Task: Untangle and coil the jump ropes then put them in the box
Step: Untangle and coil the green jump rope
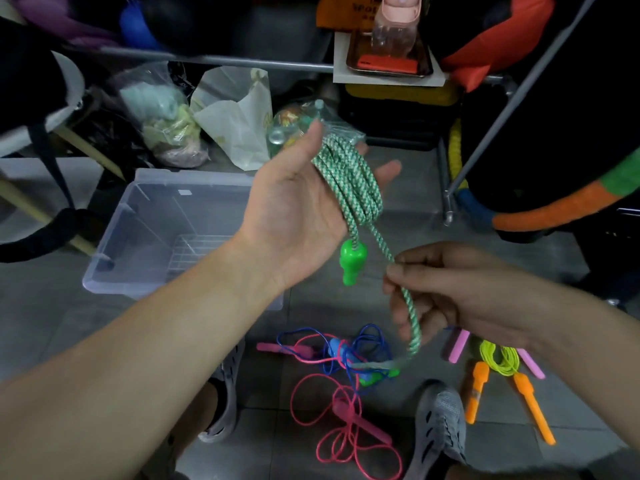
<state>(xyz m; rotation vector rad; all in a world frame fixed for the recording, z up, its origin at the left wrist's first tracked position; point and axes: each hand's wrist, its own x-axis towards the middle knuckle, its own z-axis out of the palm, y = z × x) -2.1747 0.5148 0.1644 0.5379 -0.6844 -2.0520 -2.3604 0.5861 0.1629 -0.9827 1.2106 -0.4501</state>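
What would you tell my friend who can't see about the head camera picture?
The left hand, palm up, carries coils of a green-and-white braided jump rope, while the right hand pinches its trailing length. On the grey tiled floor lie a clear plastic box and, nearer, a tangle of pink and blue jump ropes.

Head view — steeply downward, close.

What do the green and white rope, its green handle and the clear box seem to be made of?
Green and white rope: woven textile cord, likely cotton or polyester; the braided zigzag pattern and matte surface show it. Green handle: moulded plastic, smooth and slightly glossy. Clear box: translucent plastic, probably rigid; one sees through its walls.
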